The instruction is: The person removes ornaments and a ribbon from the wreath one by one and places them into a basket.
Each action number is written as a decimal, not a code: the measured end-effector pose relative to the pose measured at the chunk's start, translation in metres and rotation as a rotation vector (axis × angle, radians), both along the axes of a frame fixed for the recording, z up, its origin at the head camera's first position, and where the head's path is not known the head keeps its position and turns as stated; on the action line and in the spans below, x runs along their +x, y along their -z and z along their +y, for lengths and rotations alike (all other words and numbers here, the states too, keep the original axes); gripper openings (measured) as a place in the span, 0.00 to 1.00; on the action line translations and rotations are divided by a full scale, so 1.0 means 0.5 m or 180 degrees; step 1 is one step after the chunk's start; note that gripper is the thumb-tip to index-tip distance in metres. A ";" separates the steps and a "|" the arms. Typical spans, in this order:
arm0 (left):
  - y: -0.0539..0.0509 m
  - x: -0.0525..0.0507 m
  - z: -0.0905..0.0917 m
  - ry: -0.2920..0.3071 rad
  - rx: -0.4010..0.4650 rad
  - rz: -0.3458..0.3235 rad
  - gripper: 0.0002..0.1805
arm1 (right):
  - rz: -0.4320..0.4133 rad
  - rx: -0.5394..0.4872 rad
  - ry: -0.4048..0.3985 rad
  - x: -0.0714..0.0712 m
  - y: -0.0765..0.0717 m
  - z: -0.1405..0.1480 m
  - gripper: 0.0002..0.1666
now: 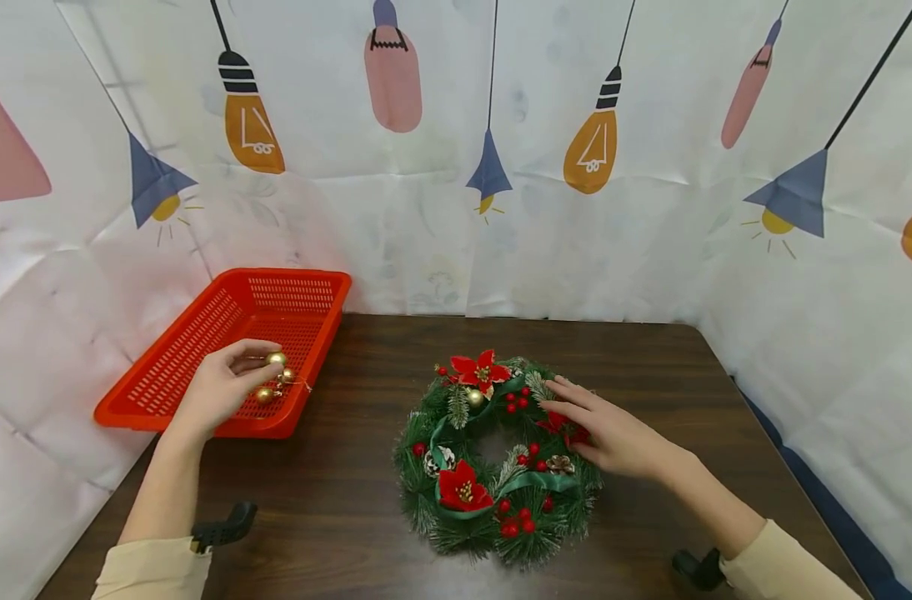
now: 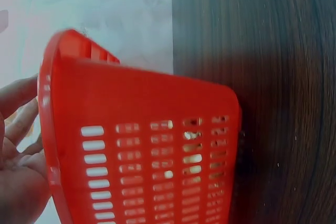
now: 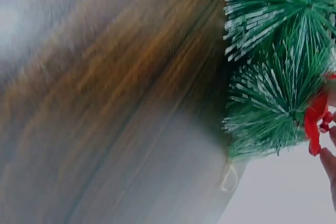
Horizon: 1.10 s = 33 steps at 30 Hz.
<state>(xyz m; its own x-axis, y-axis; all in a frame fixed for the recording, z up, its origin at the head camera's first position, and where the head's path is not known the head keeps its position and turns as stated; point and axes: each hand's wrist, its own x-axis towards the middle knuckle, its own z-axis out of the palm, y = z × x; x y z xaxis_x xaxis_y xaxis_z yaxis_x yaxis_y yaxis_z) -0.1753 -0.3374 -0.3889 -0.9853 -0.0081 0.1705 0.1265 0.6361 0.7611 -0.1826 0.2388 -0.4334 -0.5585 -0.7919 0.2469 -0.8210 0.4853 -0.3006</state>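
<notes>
My left hand (image 1: 222,385) is over the near right corner of a red plastic basket (image 1: 142,385). Its thumb and fingertips pinch a shiny gold ball (image 1: 277,358), one of a small cluster; another gold ball (image 1: 264,395) hangs just below. In the left wrist view, the basket wall hides part of that hand and the balls. A green wreath (image 1: 531,546) lies flat on the table, with red poinsettias (image 1: 463,487), red berries, pinecones and green ribbon. My right hand (image 1: 613,432) rests on its right side with extended fingers, touching near a red flower (image 3: 315,119).
The dark wooden table (image 1: 336,517) carries both basket and wreath. Behind and beside it hangs a white cloth (image 1: 426,225) printed with lamps and bulbs. A gold ball (image 1: 475,398) sits in the wreath's upper left. Black straps with mounts are on both wrists.
</notes>
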 end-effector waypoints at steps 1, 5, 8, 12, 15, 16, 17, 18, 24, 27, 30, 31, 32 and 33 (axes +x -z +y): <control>0.001 0.000 -0.005 -0.0048 -0.0007 -0.0016 0.24 | 0.0021 -0.0014 0.0048 0.002 -0.001 -0.001 0.45; 0.004 -0.001 -0.018 -0.0216 -0.0045 -0.0061 0.25 | 0.0036 -0.0045 0.0122 0.017 -0.003 -0.007 0.40; 0.009 -0.002 -0.025 -0.0276 -0.0064 -0.0071 0.26 | -0.0090 -0.0129 0.0222 0.031 -0.002 -0.013 0.37; 0.015 -0.004 -0.030 -0.0295 -0.0112 -0.0041 0.26 | -0.0269 -0.0211 0.0539 0.052 0.003 -0.024 0.29; 0.015 -0.005 -0.029 -0.0244 -0.0141 -0.0036 0.27 | -0.0328 -0.0200 0.0710 0.067 0.007 -0.035 0.35; 0.014 -0.005 -0.028 -0.0215 -0.0149 -0.0042 0.27 | -0.0345 -0.0200 0.0743 0.072 0.008 -0.038 0.38; 0.011 -0.005 -0.025 -0.0195 -0.0161 -0.0058 0.27 | -0.0351 -0.0200 0.0763 0.075 0.009 -0.042 0.40; 0.009 -0.006 -0.023 -0.0172 -0.0164 -0.0071 0.27 | -0.0341 -0.0196 0.0777 0.079 0.010 -0.045 0.41; 0.007 -0.012 -0.010 -0.0045 -0.0143 -0.0079 0.25 | -0.0345 -0.0106 0.0839 0.089 0.017 -0.055 0.46; 0.009 -0.016 -0.001 0.0042 -0.0147 -0.0028 0.23 | -0.0326 -0.0045 0.0860 0.091 0.021 -0.056 0.46; 0.008 -0.018 0.010 0.0124 -0.0177 0.0000 0.23 | -0.0241 0.0003 0.0868 0.092 0.024 -0.057 0.46; 0.008 -0.019 0.014 0.0159 -0.0186 0.0008 0.23 | -0.0207 0.0022 0.0869 0.092 0.025 -0.057 0.45; 0.008 -0.021 0.018 0.0193 -0.0186 0.0017 0.23 | -0.0168 0.0038 0.0871 0.092 0.026 -0.058 0.45; 0.007 -0.022 0.023 0.0223 -0.0184 0.0027 0.23 | -0.0131 0.0062 0.0876 0.092 0.027 -0.058 0.44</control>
<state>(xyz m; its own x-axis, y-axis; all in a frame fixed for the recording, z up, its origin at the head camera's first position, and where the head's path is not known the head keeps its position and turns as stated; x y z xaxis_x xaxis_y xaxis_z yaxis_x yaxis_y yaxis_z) -0.1864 -0.3260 -0.3926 -0.9817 0.0708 0.1770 0.1784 0.6683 0.7221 -0.1369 0.2098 -0.4467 -0.7624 -0.6135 0.2057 -0.6449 0.6944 -0.3193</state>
